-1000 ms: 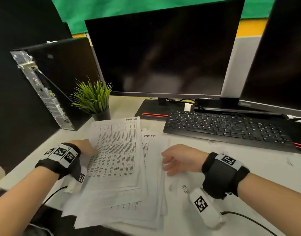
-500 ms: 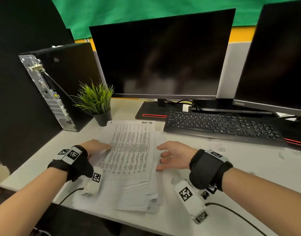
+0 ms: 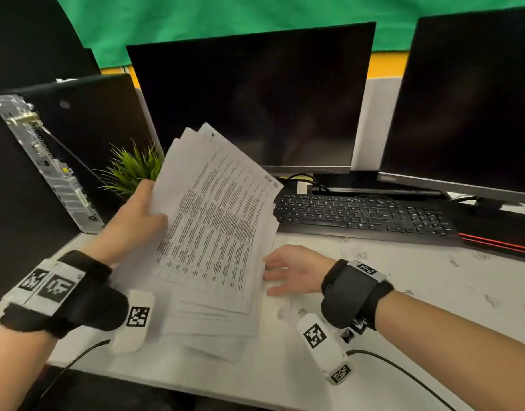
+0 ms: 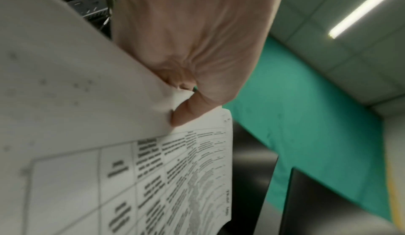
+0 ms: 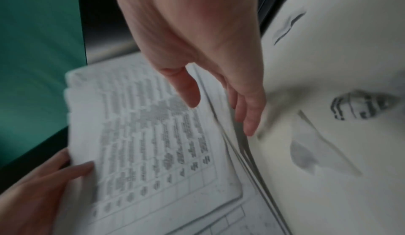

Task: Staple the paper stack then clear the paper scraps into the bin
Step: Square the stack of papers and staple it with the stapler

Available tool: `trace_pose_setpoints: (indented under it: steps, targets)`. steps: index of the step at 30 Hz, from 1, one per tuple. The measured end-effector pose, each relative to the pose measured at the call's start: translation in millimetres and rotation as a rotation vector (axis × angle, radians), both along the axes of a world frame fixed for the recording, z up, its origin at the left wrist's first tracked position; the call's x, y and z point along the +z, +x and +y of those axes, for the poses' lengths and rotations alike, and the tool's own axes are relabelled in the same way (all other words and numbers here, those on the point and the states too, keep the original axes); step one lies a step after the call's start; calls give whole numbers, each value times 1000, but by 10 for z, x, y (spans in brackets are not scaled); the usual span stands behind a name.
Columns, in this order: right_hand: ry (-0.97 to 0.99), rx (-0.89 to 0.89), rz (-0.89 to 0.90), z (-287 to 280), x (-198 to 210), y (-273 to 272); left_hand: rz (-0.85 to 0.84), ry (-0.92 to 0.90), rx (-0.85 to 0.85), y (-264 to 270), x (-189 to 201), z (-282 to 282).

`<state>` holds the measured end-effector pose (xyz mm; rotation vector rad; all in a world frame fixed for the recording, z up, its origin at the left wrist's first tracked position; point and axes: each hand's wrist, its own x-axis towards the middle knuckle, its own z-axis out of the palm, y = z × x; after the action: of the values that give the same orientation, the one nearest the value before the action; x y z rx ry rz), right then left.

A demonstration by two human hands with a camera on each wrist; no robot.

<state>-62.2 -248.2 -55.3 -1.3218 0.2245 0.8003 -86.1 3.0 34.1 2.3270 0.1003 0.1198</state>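
Head view: your right hand [image 3: 293, 271] lies low on the white desk [image 3: 418, 286], fingers loosely spread and holding nothing, fingertips [image 5: 249, 128] at the right edge of the printed white paper stack [image 3: 213, 232]; your left hand [image 3: 136, 215] pinches that stack's left edge, thumb on top, so its far end tilts up off the desk while more sheets lie flat beneath; small paper scraps [image 3: 356, 253] dot the desk right of the stack; beyond sit a green potted plant [image 3: 130, 170], black keyboard [image 3: 359, 212], two dark monitors [image 3: 255, 96].
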Motion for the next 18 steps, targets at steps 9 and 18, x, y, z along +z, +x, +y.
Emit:
trace_pose_setpoints:
  steps: [9,18]
  targets:
    - [335,-55,-378,-690,882,-39,-454,-490,-176,29,565,-544]
    - [-55,-581,-620,-1489,852,-299,-482,-514,-135,147,-138,-1973]
